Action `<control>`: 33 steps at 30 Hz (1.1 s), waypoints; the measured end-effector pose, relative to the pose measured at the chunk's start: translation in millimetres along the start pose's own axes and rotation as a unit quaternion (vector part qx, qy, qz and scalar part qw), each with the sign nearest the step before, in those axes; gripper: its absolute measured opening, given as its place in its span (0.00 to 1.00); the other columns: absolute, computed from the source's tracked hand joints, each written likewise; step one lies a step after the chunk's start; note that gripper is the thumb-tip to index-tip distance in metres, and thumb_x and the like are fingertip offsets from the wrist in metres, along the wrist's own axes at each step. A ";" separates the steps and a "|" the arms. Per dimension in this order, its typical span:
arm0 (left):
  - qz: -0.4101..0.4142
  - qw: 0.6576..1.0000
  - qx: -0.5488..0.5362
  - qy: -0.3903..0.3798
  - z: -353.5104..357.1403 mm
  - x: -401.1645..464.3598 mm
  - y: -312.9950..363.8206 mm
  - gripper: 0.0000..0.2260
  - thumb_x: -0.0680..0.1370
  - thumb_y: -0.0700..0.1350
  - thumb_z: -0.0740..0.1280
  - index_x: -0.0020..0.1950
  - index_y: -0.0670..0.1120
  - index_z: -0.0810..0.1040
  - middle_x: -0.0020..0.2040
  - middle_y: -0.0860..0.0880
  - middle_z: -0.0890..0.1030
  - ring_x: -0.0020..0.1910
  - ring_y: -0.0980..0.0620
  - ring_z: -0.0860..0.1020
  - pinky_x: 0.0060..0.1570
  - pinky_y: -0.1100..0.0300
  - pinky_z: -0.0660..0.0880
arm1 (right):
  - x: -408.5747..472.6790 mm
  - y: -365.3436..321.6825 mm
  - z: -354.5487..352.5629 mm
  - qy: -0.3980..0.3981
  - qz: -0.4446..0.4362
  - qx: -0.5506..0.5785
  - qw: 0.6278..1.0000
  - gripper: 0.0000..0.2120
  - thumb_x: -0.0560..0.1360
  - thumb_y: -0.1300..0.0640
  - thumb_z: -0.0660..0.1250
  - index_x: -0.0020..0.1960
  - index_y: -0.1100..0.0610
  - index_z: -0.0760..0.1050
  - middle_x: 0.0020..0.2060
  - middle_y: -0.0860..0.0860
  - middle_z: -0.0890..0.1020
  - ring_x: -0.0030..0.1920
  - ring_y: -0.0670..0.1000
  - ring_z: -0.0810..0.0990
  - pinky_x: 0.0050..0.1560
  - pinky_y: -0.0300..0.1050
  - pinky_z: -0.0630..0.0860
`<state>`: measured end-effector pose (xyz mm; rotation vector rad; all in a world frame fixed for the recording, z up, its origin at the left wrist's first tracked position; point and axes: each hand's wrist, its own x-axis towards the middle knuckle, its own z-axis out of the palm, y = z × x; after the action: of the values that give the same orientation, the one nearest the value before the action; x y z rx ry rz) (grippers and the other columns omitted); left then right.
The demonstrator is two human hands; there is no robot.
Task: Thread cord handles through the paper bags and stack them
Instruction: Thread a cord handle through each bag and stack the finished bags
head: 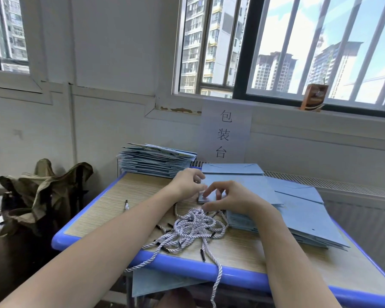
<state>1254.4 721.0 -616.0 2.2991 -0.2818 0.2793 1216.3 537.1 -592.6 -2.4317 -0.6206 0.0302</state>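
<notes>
**Mia:** Where are the hands?

**Ben:** Both are at the near corner of the flat light-blue paper bag (242,185) on top of the right pile. The left hand (188,183) has curled fingers at the bag's left edge. The right hand (229,197) is curled over the corner, thumb low, fingers bent down to the paper.

**Mia:** Are they holding a cord?

**Ben:** I cannot tell. The fingertips are close together and they hide the spot, so there may be a cord end pinched in there, or only the paper.

**Mia:** Where are the cords?

**Ben:** The tangled heap of white twisted cords with black tips (193,230) lies just in front of the hands on the wooden table with the blue rim (187,266). One cord hangs over the rim. One more lies alone to the left.

**Mia:** What can go wrong?

**Ben:** If a hand pulls one cord, the tangle can come too and slide off the table. The hanging cord can drag others down. A hard push at the hole can tear the thin paper. The right pile of blue bags (302,218) is fanned out, so a bump from the arm can spill it.

**Mia:** And the done ones?

**Ben:** The neat stack of blue bags with cords (156,161) sits at the far left by the wall, well apart from the hands
</notes>
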 end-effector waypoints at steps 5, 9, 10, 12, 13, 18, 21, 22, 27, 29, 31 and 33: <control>-0.008 1.000 -0.018 -0.001 0.8 2.5 -1.2 0.15 0.76 0.45 0.72 0.62 0.45 0.80 0.57 0.45 0.82 0.56 0.50 0.80 0.57 0.61 0.73 | 0.0 -1.4 -0.1 -0.041 -0.025 0.000 0.999 0.11 0.65 0.47 0.82 0.46 0.42 0.85 0.40 0.45 0.74 0.32 0.39 0.70 0.43 0.40 0.71; -0.008 1.000 -0.028 -0.007 0.6 3.3 -3.0 0.14 0.76 0.46 0.73 0.61 0.46 0.80 0.54 0.47 0.82 0.54 0.50 0.80 0.59 0.57 0.74 | -0.7 -2.3 -0.9 -0.024 -0.030 -0.045 0.998 0.05 0.74 0.52 0.75 0.47 0.53 0.83 0.41 0.44 0.77 0.38 0.41 0.73 0.43 0.38 0.71; -0.003 1.000 -0.028 -0.008 0.8 3.8 -3.7 0.13 0.76 0.46 0.73 0.60 0.47 0.80 0.51 0.48 0.82 0.52 0.50 0.80 0.57 0.58 0.75 | 0.3 -1.6 -0.6 -0.011 -0.022 -0.052 0.998 0.06 0.77 0.52 0.71 0.50 0.55 0.82 0.42 0.46 0.78 0.39 0.43 0.74 0.44 0.39 0.71; 0.013 1.000 -0.021 -0.013 1.4 4.5 -4.4 0.12 0.76 0.46 0.73 0.58 0.47 0.80 0.44 0.51 0.80 0.44 0.52 0.77 0.50 0.60 0.73 | 2.5 0.3 0.6 0.033 0.002 -0.022 0.999 0.07 0.81 0.54 0.65 0.53 0.58 0.78 0.42 0.48 0.81 0.39 0.44 0.76 0.43 0.42 0.72; 0.021 1.000 -0.011 -0.016 1.4 4.1 -3.9 0.11 0.76 0.46 0.72 0.58 0.48 0.80 0.43 0.51 0.78 0.42 0.53 0.76 0.48 0.61 0.71 | 3.6 1.3 1.0 0.063 0.012 0.010 0.998 0.06 0.82 0.56 0.63 0.53 0.58 0.76 0.40 0.47 0.82 0.37 0.44 0.76 0.40 0.41 0.73; 0.043 0.998 0.039 -0.035 0.4 -0.4 0.6 0.12 0.77 0.50 0.71 0.59 0.49 0.81 0.50 0.50 0.81 0.51 0.52 0.78 0.56 0.56 0.74 | 8.5 6.9 -3.8 0.247 0.034 0.069 0.966 0.05 0.83 0.57 0.61 0.48 0.57 0.71 0.35 0.51 0.81 0.32 0.49 0.75 0.29 0.35 0.69; 0.052 0.996 0.058 -0.042 0.7 -2.9 3.1 0.13 0.79 0.54 0.68 0.59 0.49 0.81 0.54 0.48 0.82 0.56 0.51 0.78 0.60 0.55 0.74 | 11.8 14.8 -6.7 0.342 0.041 0.070 0.936 0.04 0.81 0.57 0.63 0.48 0.55 0.72 0.38 0.54 0.82 0.37 0.56 0.80 0.38 0.48 0.78; 0.057 0.996 0.049 -0.045 0.7 -4.0 4.4 0.14 0.80 0.56 0.67 0.59 0.48 0.81 0.57 0.48 0.82 0.58 0.51 0.78 0.61 0.55 0.73 | 11.7 15.9 -7.6 0.367 0.041 0.082 0.926 0.03 0.81 0.58 0.64 0.48 0.55 0.73 0.38 0.54 0.82 0.37 0.57 0.81 0.40 0.53 0.80; 0.110 0.992 -0.004 -0.059 2.8 -12.8 18.6 0.22 0.81 0.61 0.59 0.63 0.47 0.80 0.56 0.51 0.82 0.56 0.53 0.78 0.55 0.58 0.71 | 7.2 14.4 -11.1 0.395 0.041 0.146 0.906 0.10 0.80 0.63 0.61 0.55 0.57 0.80 0.43 0.48 0.85 0.29 0.48 0.83 0.40 0.52 0.82; 0.129 0.988 0.012 -0.079 4.5 -13.8 17.7 0.15 0.81 0.58 0.64 0.60 0.50 0.81 0.53 0.54 0.82 0.51 0.55 0.79 0.53 0.57 0.74 | 6.7 13.2 -9.1 0.369 0.030 0.139 0.918 0.16 0.79 0.67 0.61 0.63 0.56 0.78 0.52 0.50 0.84 0.38 0.50 0.86 0.45 0.54 0.83; 0.134 0.985 0.028 -0.102 4.2 -14.3 16.1 0.12 0.79 0.55 0.67 0.59 0.52 0.81 0.54 0.53 0.82 0.54 0.55 0.79 0.59 0.55 0.75 | 7.1 13.0 -7.4 0.355 0.024 0.120 0.927 0.21 0.78 0.70 0.62 0.68 0.55 0.76 0.54 0.51 0.83 0.47 0.53 0.85 0.49 0.52 0.83; 0.145 0.982 0.043 -0.115 2.4 -15.4 16.3 0.13 0.79 0.53 0.69 0.61 0.51 0.81 0.56 0.54 0.80 0.56 0.55 0.77 0.61 0.58 0.73 | 7.8 15.2 -6.9 0.366 0.033 0.105 0.924 0.19 0.79 0.69 0.62 0.68 0.57 0.76 0.50 0.53 0.85 0.45 0.52 0.85 0.53 0.51 0.82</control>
<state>1235.3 710.1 -610.8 2.3754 -0.7381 0.1736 1230.9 526.0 -594.8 -2.0359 -0.1765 -0.7156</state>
